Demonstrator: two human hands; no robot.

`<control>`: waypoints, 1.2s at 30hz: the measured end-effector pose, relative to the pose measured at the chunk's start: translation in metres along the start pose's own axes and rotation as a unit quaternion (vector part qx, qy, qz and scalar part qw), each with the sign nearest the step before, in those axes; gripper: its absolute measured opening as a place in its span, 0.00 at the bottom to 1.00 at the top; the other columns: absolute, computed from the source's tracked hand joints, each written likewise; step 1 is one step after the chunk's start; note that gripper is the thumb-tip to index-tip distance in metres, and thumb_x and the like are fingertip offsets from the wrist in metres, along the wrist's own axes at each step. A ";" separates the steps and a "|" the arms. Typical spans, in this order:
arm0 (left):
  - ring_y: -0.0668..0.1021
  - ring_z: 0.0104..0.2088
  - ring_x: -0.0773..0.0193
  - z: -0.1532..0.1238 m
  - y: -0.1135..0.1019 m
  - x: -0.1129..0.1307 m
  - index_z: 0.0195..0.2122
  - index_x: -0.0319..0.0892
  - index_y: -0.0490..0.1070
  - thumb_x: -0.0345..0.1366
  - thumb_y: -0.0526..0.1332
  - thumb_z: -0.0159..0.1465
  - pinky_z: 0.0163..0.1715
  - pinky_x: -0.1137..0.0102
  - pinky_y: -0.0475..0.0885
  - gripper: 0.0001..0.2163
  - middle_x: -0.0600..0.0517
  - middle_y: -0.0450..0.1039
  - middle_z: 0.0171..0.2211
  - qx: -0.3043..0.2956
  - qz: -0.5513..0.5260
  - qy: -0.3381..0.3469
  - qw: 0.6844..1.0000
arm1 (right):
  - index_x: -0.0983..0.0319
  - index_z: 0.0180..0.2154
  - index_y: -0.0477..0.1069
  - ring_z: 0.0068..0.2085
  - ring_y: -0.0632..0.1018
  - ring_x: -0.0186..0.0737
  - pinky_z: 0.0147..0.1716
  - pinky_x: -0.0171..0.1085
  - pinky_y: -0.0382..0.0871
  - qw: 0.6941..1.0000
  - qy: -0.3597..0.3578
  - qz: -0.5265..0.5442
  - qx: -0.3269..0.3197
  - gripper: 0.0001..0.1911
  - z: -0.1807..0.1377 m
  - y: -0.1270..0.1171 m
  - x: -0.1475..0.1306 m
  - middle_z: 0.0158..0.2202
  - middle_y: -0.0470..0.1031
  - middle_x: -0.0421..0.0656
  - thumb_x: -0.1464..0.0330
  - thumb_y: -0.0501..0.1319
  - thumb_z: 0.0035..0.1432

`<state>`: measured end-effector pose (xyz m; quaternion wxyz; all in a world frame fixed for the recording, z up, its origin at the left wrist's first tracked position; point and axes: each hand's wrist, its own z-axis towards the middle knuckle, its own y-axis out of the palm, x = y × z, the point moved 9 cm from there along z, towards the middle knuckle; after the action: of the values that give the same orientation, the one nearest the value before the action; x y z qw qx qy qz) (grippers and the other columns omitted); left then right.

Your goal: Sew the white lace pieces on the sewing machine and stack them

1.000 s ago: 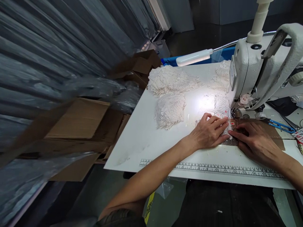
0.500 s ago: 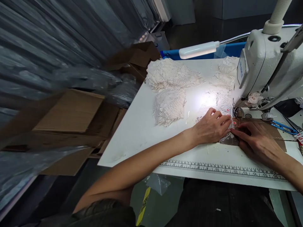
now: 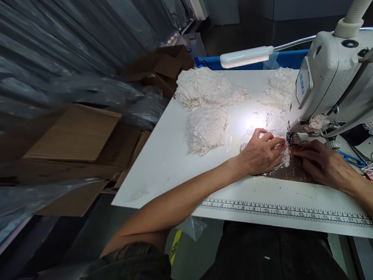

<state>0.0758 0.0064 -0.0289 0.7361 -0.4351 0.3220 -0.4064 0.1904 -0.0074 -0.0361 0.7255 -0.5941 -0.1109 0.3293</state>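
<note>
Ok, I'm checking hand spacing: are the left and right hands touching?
Apart: the head view shows some white lace between the left hand and the right hand.

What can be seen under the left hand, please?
Around the left hand, white lace and a brown sheet show; the lace appears to run beneath it. What the hand covers cannot be seen.

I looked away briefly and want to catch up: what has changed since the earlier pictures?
The right hand has moved farther from the body and a little rightward, closer to the sewing machine. Neither hand has visibly let go of or picked up anything. The left hand stays on the lace, and the lace piles lie as before.
</note>
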 end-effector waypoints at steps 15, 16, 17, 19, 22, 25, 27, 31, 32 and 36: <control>0.74 0.40 0.61 -0.001 0.002 -0.001 0.48 0.42 0.72 0.36 0.51 0.70 0.51 0.55 0.64 0.12 0.49 0.75 0.48 0.004 0.000 -0.015 1.000 | 0.60 0.46 0.77 0.37 0.76 0.47 0.33 0.43 0.74 0.994 -0.079 -0.054 0.052 0.16 -0.004 -0.004 -0.025 0.40 0.74 0.51 0.71 0.52 0.65; 0.74 0.40 0.61 -0.001 0.001 0.000 0.48 0.41 0.72 0.36 0.51 0.70 0.51 0.55 0.64 0.12 0.49 0.75 0.48 0.009 0.003 -0.014 1.000 | 0.60 0.46 0.77 0.37 0.76 0.47 0.32 0.42 0.73 0.994 -0.078 -0.057 0.053 0.16 -0.004 -0.003 -0.026 0.40 0.74 0.50 0.70 0.51 0.65; 0.74 0.39 0.61 -0.001 0.000 0.001 0.48 0.41 0.72 0.37 0.51 0.70 0.51 0.54 0.64 0.12 0.49 0.75 0.48 0.012 0.006 -0.013 1.000 | 0.60 0.46 0.77 0.37 0.75 0.46 0.32 0.42 0.73 0.994 -0.078 -0.060 0.055 0.16 -0.004 -0.003 -0.026 0.40 0.74 0.50 0.70 0.51 0.65; 0.74 0.40 0.61 -0.001 -0.002 0.001 0.48 0.41 0.72 0.37 0.51 0.70 0.52 0.54 0.64 0.13 0.49 0.75 0.48 0.014 0.010 -0.012 1.000 | 0.60 0.47 0.76 0.36 0.75 0.46 0.31 0.41 0.72 0.993 -0.078 -0.064 0.056 0.16 -0.004 -0.003 -0.026 0.40 0.74 0.50 0.70 0.51 0.65; 0.74 0.40 0.60 -0.002 -0.002 0.002 0.48 0.40 0.71 0.38 0.50 0.70 0.53 0.52 0.63 0.13 0.48 0.75 0.49 0.018 0.011 -0.009 1.000 | 0.60 0.47 0.76 0.36 0.75 0.45 0.31 0.41 0.71 0.993 -0.072 -0.068 0.056 0.16 -0.004 -0.003 -0.025 0.40 0.74 0.50 0.70 0.51 0.65; 0.74 0.39 0.60 -0.002 0.000 0.002 0.48 0.39 0.71 0.38 0.50 0.71 0.54 0.48 0.63 0.14 0.48 0.75 0.49 0.016 0.004 -0.008 1.000 | 0.60 0.47 0.76 0.38 0.75 0.44 0.33 0.40 0.71 0.995 -0.064 -0.051 0.062 0.16 -0.004 -0.006 -0.025 0.40 0.73 0.49 0.70 0.51 0.65; 0.74 0.40 0.60 -0.002 0.002 0.002 0.48 0.39 0.71 0.39 0.50 0.71 0.55 0.46 0.62 0.14 0.48 0.75 0.49 0.011 0.005 -0.010 1.000 | 0.60 0.48 0.75 0.38 0.75 0.43 0.34 0.40 0.72 0.995 -0.066 -0.034 0.065 0.16 -0.004 -0.007 -0.027 0.41 0.73 0.49 0.71 0.51 0.65; 0.74 0.40 0.60 -0.002 0.000 0.003 0.48 0.39 0.71 0.38 0.50 0.71 0.56 0.45 0.62 0.14 0.47 0.75 0.48 0.020 0.014 -0.011 1.000 | 0.60 0.48 0.75 0.38 0.75 0.44 0.34 0.42 0.72 0.994 -0.072 -0.048 0.064 0.16 -0.002 -0.007 -0.034 0.40 0.72 0.51 0.71 0.51 0.65; 0.74 0.40 0.60 -0.002 0.000 0.003 0.48 0.39 0.71 0.38 0.50 0.71 0.56 0.45 0.62 0.14 0.47 0.75 0.49 0.018 0.012 -0.012 1.000 | 0.60 0.47 0.76 0.38 0.74 0.45 0.34 0.42 0.71 0.994 -0.070 -0.053 0.062 0.16 -0.001 -0.006 -0.034 0.40 0.72 0.51 0.72 0.51 0.65; 0.74 0.42 0.59 -0.003 0.003 0.002 0.49 0.40 0.71 0.36 0.51 0.71 0.55 0.45 0.63 0.13 0.46 0.73 0.52 0.000 -0.003 -0.022 1.000 | 0.60 0.46 0.76 0.38 0.74 0.43 0.34 0.40 0.71 0.995 -0.063 -0.050 0.055 0.16 0.000 -0.005 -0.035 0.39 0.72 0.50 0.72 0.52 0.65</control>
<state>0.0751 0.0047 -0.0325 0.7415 -0.4450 0.3050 -0.3989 0.1658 -0.0286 -0.0234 0.7642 -0.5253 -0.1673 0.3348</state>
